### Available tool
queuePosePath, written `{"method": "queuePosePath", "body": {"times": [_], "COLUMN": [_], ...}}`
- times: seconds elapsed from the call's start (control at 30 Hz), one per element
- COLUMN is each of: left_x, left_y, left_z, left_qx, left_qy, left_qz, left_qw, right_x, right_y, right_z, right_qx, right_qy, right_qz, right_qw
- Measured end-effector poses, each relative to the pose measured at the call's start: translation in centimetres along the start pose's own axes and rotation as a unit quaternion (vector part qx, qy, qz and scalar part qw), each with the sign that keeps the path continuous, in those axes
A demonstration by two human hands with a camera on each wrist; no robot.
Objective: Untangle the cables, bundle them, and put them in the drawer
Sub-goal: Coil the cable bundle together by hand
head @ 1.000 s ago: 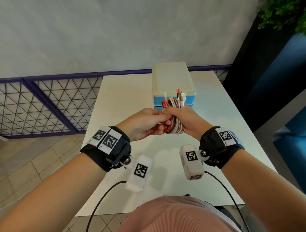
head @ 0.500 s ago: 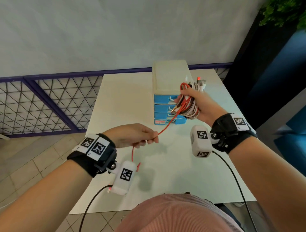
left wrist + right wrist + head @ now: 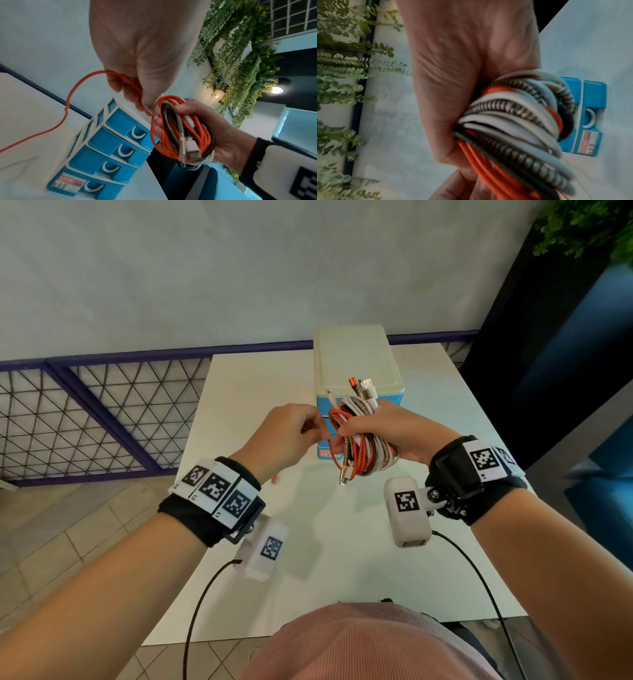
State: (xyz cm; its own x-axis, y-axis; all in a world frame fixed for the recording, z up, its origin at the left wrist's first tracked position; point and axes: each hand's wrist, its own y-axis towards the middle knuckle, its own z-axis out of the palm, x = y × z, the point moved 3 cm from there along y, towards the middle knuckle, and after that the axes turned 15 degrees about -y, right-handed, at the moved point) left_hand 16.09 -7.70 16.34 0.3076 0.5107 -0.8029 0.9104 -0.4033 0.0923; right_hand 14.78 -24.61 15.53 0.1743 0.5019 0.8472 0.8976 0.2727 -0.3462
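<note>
Our right hand (image 3: 383,433) has its fingers clamped around a coiled bundle of cables (image 3: 363,440), held above the white table (image 3: 239,392) in front of the blue drawer unit (image 3: 109,146). Our left hand (image 3: 291,436) pinches the loose orange cable (image 3: 72,97) just beside the bundle.

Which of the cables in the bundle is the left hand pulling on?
The orange cable. The left hand pinches its loose end; the white and braided cables stay coiled in the right hand's grip.
</note>
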Motion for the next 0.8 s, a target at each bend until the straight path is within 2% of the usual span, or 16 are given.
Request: {"method": "queuePosePath", "body": {"times": [0.07,0.17,0.3,0.4,0.5,0.57,0.63,0.7,0.8], "left_x": [0.0,0.0,-0.2,-0.3,0.2,1.0,1.7,2.2,2.1], "left_y": [0.0,0.2,0.5,0.6,0.7,0.4,0.0,-0.5,-1.1], "left_z": [0.1,0.1,-0.2,-0.2,-0.6,-1.2,-1.9,-2.3,-1.9], "left_qx": [-0.008,-0.02,-0.038,-0.019,0.033,0.065,0.077,0.091,0.127], "left_qy": [-0.013,-0.024,-0.034,-0.013,0.033,0.004,-0.109,-0.235,-0.386], "left_qz": [0.003,0.007,0.023,0.016,-0.065,-0.151,-0.233,-0.296,-0.325], "left_qw": [1.0,0.999,0.998,1.0,0.997,0.986,0.963,0.921,0.854], "right_x": [-0.3,-0.5,-0.4,-0.4,-0.9,-1.5,-2.1,-2.8,-3.2], "right_y": [0.5,0.7,0.2,-0.2,0.0,0.1,0.1,0.1,0.1], "right_z": [0.0,0.2,0.9,1.1,0.6,-0.1,-0.8,-1.5,-1.9], "right_qx": [-0.037,-0.072,-0.015,-0.015,-0.039,-0.06,-0.08,-0.104,-0.133], "right_qy": [-0.039,-0.042,0.068,0.092,0.077,0.074,0.081,0.088,0.097], "right_qz": [0.013,0.018,0.001,-0.009,0.0,0.01,0.019,0.027,0.036], "right_qw": [0.998,0.996,0.998,0.996,0.996,0.995,0.993,0.99,0.986]}}
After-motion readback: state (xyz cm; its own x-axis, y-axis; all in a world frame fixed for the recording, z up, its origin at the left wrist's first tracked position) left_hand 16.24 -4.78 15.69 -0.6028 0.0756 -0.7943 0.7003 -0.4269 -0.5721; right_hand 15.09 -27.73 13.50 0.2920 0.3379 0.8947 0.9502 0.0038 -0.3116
